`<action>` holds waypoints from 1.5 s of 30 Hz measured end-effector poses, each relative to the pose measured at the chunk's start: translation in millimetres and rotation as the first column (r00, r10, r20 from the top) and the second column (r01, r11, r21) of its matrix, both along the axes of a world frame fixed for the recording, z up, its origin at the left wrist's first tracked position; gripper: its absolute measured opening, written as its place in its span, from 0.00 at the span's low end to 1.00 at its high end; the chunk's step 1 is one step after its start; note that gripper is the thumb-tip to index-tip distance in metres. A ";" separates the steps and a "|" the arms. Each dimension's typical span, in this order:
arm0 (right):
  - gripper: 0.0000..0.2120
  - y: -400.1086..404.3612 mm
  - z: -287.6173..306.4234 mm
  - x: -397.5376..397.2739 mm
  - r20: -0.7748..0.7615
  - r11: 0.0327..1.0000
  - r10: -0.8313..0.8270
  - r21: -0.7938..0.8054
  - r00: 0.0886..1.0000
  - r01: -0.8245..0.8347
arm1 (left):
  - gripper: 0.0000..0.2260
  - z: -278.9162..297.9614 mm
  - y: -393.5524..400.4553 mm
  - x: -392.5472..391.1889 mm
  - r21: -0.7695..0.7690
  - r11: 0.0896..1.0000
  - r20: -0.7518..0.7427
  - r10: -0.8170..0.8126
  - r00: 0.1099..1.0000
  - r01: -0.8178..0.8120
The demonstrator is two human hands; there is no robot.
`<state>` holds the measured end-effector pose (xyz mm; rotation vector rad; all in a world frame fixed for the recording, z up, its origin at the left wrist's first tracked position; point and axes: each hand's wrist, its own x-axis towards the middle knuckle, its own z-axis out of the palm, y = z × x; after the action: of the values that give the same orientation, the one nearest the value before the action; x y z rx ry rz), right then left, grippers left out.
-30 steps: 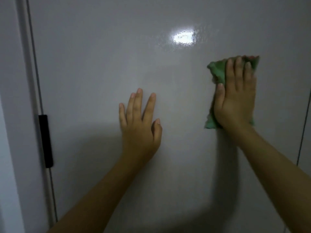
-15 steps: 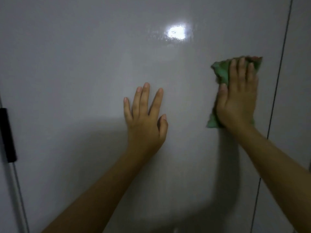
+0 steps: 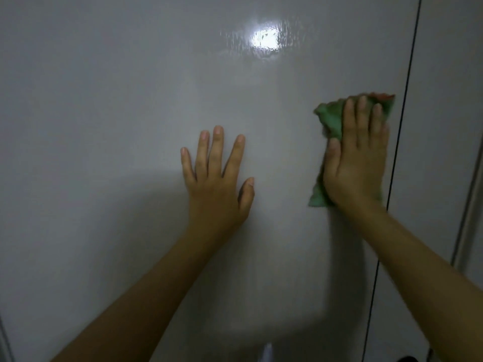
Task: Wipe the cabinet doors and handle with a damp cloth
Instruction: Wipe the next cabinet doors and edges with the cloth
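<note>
Your left hand (image 3: pixel 217 184) is flat on the glossy pale-grey cabinet door (image 3: pixel 117 126), fingers spread wide, holding nothing. Your right hand (image 3: pixel 356 158) at 3 o'clock of it is pressed flat over the crumpled green cloth (image 3: pixel 330 118), pinning it to the panel rather than gripping it. Cloth edges show past the fingertips at 12 and below the palm at 7.

Risks:
- The cloth is only trapped under your palm; ease off the pressure and it probably slides or drops.
- It sits just beside the dark vertical door seam (image 3: pixel 397 152) at 3 o'clock. A stroke that way could snag an edge in the gap.
- The bare left palm likely leaves prints on the gloss.

Wet streaks show around the bright light reflection (image 3: pixel 265 39) at 12. No handle in view. The room is dim; a second pale panel (image 3: pixel 444 100) lies beyond the seam.
</note>
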<state>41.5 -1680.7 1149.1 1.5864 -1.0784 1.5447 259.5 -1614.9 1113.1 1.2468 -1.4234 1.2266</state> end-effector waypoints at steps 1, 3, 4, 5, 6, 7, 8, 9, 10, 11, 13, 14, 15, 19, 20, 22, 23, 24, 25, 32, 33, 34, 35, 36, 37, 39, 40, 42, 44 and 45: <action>0.27 3.5 -11.3 13.1 0.023 1.000 0.010 -0.003 1.000 -0.009 | 0.29 0.0 -0.8 -0.5 0.001 1.000 -0.008 -0.004 1.000 0.004; 0.27 9.7 -48.5 33.5 -0.184 0.999 0.040 -0.020 0.982 -0.044 | 0.29 0.4 -1.0 -1.8 0.001 1.000 -0.022 -0.010 1.000 0.010; 0.27 11.7 -68.0 35.2 -0.359 0.998 0.041 -0.039 0.933 -0.059 | 0.29 0.3 -0.9 -2.6 0.001 1.000 -0.029 -0.015 0.999 0.015; 0.26 11.3 -80.5 27.9 -0.521 0.995 0.021 -0.070 0.853 -0.067 | 0.29 0.0 -0.6 -3.6 0.001 1.000 -0.035 -0.020 0.999 0.020; 0.26 7.9 -82.5 14.4 -0.643 0.992 -0.009 -0.102 0.766 -0.074 | 0.29 -0.2 0.1 -4.6 0.003 1.000 -0.040 -0.022 0.999 0.022; 0.25 3.9 -76.5 -0.4 -0.708 0.989 -0.029 -0.122 0.705 -0.082 | 0.29 -0.3 0.7 -6.2 0.005 1.000 -0.040 -0.019 0.999 0.019; 0.25 -1.7 -67.5 -14.5 -0.725 0.987 -0.036 -0.132 0.688 -0.087 | 0.29 -0.5 1.5 -8.2 0.009 1.000 -0.040 -0.018 0.999 0.018; 0.26 -6.1 -56.5 -27.5 -0.688 0.988 -0.021 -0.127 0.725 -0.092 | 0.29 -1.3 2.3 -10.9 0.012 1.000 -0.040 -0.020 0.999 0.021; 0.26 -10.9 -44.5 -41.0 -0.602 0.990 0.005 -0.111 0.798 -0.091 | 0.29 -2.9 2.9 -14.3 0.016 1.000 -0.037 -0.025 0.999 0.026; 0.26 -14.5 -33.5 -53.4 -0.475 0.993 0.019 -0.096 0.880 -0.072 | 0.29 -5.1 3.4 -19.0 0.018 0.999 -0.028 -0.031 0.999 0.032; 0.26 -17.0 -22.2 -64.3 -0.151 1.000 0.005 -0.024 0.988 -0.008 | 0.29 -10.0 3.5 -31.5 0.024 0.999 -0.003 -0.046 0.999 0.046; 0.26 -16.7 -23.6 -58.7 0.015 1.000 -0.007 0.012 1.000 0.007 | 0.29 -12.6 2.8 -38.5 0.027 0.998 0.007 -0.057 0.998 0.057; 0.26 -14.6 -29.6 -47.2 0.154 0.999 -0.018 0.042 0.988 0.012 | 0.29 -14.7 1.5 -45.1 0.030 0.997 0.013 -0.070 0.998 0.069; 0.27 1.1 -98.2 -5.4 -0.018 0.999 0.031 0.039 0.999 -0.031 | 0.29 -19.4 -7.4 -66.9 0.051 0.995 0.013 -0.086 0.996 0.085; 0.27 0.6 -113.5 -12.5 -0.197 0.999 0.034 0.018 0.980 -0.031 | 0.29 -21.0 -9.6 -70.0 0.061 0.995 0.016 -0.078 0.997 0.077; 0.26 -8.9 -117.3 -48.1 -0.462 0.998 0.015 -0.046 0.887 -0.041 | 0.30 -23.9 -13.1 -73.2 0.075 0.996 0.027 -0.049 0.998 0.047; 0.26 -15.0 -111.0 -66.9 -0.498 0.997 0.001 -0.068 0.867 -0.040 | 0.31 -24.5 -14.5 -74.5 0.075 0.997 0.033 -0.033 0.999 0.031; 0.26 -20.7 -103.2 -83.3 -0.462 0.997 -0.010 -0.076 0.887 -0.028 | 0.32 -24.3 -15.3 -75.7 0.072 0.997 0.035 -0.022 0.999 0.020; 0.26 -25.4 -94.2 -98.5 -0.365 0.998 -0.012 -0.057 0.931 -0.010 | 0.33 -24.1 -16.0 -77.4 0.069 0.997 0.031 -0.020 0.999 0.018; 0.26 -15.6 -95.6 -63.0 0.411 0.994 -0.038 0.113 0.911 -0.009 | 0.41 -24.3 -21.6 -92.1 0.054 0.998 -0.043 -0.029 0.999 0.031; 0.26 -11.8 -111.6 -50.5 0.302 0.994 -0.015 0.103 0.953 -0.017 | 0.41 -24.3 -22.2 -92.9 0.048 0.998 -0.046 -0.028 0.999 0.030; 0.26 -9.5 -127.8 -45.9 0.142 0.996 0.012 0.091 0.990 -0.025 | 0.42 -24.0 -22.1 -93.0 0.041 0.999 -0.048 -0.029 0.998 0.031; 0.26 -11.7 -140.4 -52.4 -0.034 0.998 0.023 0.067 0.999 -0.021 | 0.42 -24.1 -22.1 -92.7 0.037 0.999 -0.048 -0.029 0.998 0.031; 0.26 -16.1 -144.9 -67.5 -0.182 0.999 0.020 0.031 0.983 -0.014 | 0.42 -24.3 -22.6 -91.8 0.037 0.999 -0.048 -0.027 0.998 0.029; 0.26 -21.3 -142.7 -85.9 -0.254 1.000 0.011 0.003 0.967 -0.011 | 0.42 -24.7 -23.3 -91.0 0.037 0.999 -0.045 -0.024 0.999 0.026; 0.25 -29.9 -131.9 -117.9 -0.148 1.000 -0.011 0.012 0.989 0.013 | 0.42 -25.1 -24.6 -89.8 0.032 0.999 -0.045 -0.023 0.999 0.024; 0.26 -32.4 -125.1 -130.6 -0.008 0.998 -0.020 0.054 1.000 0.021 | 0.42 -25.4 -24.7 -89.5 0.030 0.999 -0.047 -0.020 0.999 0.022; 0.26 -32.4 -115.2 -140.3 0.262 0.993 -0.041 0.116 0.964 0.010 | 0.41 -24.9 -24.9 -89.8 0.026 1.000 -0.044 -0.014 0.999 0.015; 0.26 -29.9 -118.9 -124.1 0.445 0.991 -0.046 0.132 0.894 -0.014 | 0.41 -24.5 -23.9 -90.6 0.029 0.999 -0.044 -0.016 0.999 0.017; 0.27 -26.7 -126.3 -109.2 0.489 0.990 -0.042 0.141 0.871 -0.031 | 0.42 -24.6 -23.8 -90.8 0.033 0.999 -0.046 -0.014 0.999 0.016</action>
<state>-67.7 -1707.4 1022.8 1.3009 -1.4938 1.9668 168.7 -1638.7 1088.5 1.2770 -1.4231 1.1611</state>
